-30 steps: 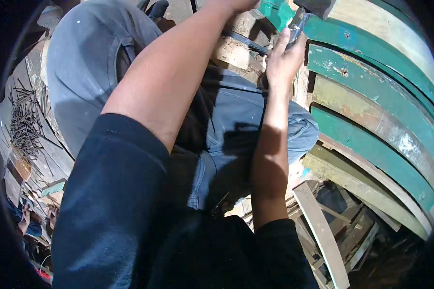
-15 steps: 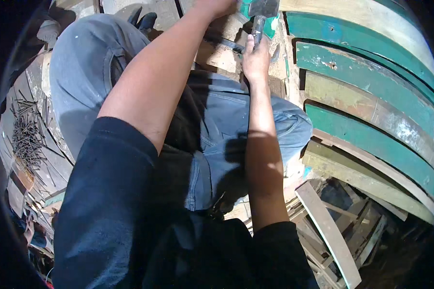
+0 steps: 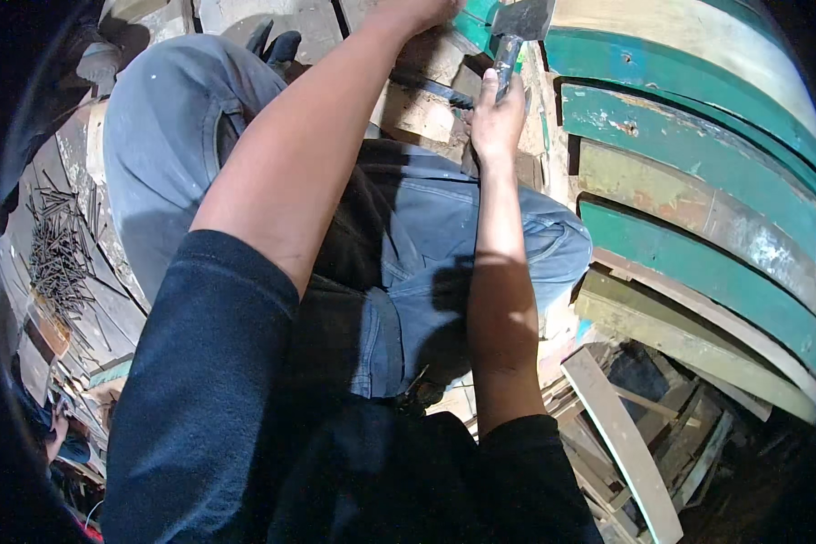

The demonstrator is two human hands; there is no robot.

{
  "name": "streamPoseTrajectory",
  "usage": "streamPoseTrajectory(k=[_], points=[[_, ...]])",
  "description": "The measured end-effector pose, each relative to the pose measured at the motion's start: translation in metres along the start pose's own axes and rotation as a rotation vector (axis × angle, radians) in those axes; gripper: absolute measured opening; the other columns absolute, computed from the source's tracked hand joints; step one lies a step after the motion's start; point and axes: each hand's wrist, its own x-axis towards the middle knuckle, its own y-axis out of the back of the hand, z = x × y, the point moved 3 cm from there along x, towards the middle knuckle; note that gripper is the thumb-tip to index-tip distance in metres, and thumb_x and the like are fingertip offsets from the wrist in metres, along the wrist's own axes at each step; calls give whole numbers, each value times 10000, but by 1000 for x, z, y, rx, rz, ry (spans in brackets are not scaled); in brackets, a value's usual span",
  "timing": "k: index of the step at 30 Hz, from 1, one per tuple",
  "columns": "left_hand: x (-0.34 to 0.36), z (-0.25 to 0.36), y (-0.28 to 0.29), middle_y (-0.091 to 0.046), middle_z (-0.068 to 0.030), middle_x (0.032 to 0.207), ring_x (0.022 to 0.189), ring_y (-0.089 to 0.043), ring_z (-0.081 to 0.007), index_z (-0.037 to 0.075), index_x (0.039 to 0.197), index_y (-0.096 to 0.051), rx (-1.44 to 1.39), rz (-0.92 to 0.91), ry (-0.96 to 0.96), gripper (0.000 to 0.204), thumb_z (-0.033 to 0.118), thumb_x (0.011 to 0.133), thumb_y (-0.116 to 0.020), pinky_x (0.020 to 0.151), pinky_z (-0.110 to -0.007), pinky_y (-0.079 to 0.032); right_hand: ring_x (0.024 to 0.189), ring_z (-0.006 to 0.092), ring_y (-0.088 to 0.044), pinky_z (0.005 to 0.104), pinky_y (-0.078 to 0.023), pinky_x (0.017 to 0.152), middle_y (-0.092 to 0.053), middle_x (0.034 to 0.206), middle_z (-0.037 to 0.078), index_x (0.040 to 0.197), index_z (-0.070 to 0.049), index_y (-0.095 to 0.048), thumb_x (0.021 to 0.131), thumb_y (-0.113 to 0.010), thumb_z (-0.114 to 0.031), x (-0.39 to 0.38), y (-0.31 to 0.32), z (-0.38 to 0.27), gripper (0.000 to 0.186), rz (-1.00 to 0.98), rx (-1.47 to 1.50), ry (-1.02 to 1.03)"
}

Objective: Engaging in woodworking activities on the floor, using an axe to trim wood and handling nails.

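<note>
My right hand (image 3: 499,120) is closed around the grey handle of a hammer-like tool (image 3: 524,20). Its broad, dark metal head points up and to the right at the top edge, over a green-painted board (image 3: 477,25). Just left of that board is my left hand (image 3: 419,13), at the end of an arm reaching across from the left. The upper edge of the view cuts this hand off, so its fingers and anything in them are hidden. Below my right hand are pale wooden pieces (image 3: 426,113), partly shadowed, beside my bent knee in blue-grey trousers.
Curved green and bare planks (image 3: 689,127) run along the right with gaps between them. A heap of nails (image 3: 59,258) lies on boards at the left. Scrap wood and a loose plank (image 3: 621,444) fill a dark hollow at the lower right. Another person's hand (image 3: 59,431) shows far lower left.
My right hand and the tool have shifted right and slightly nearer, the head tipping further right. My left arm remains stretched out. The whole view has slid a little.
</note>
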Motion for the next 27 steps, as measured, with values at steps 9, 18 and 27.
streamPoseTrajectory(k=[9, 18, 27], points=[[-8, 2, -9, -604, -174, 1047, 988, -594, -347, 51, 926, -638, 21, 112, -26, 161, 134, 821, -549, 823, -451, -471, 486, 134, -535, 312, -435, 442, -531, 636, 70, 989, -8, -496, 970, -512, -290, 3, -3, 10, 283, 55, -105, 142], [-1, -13, -18, -610, -154, 1027, 998, -597, -330, 45, 923, -637, 68, 188, -184, 165, 135, 829, -535, 817, -434, -482, 887, 435, -616, 473, -466, 752, -623, 923, 270, 1168, -10, -497, 973, -482, -299, -16, 5, -46, 349, -78, -216, 21], [-9, -1, -12, -612, -143, 995, 946, -613, -318, 45, 888, -650, 164, 126, -273, 146, 116, 812, -548, 801, -421, -499, 861, 428, -609, 475, -466, 754, -612, 925, 270, 1116, 4, -524, 968, -488, -285, -14, 2, -41, 327, -27, -151, 78]])
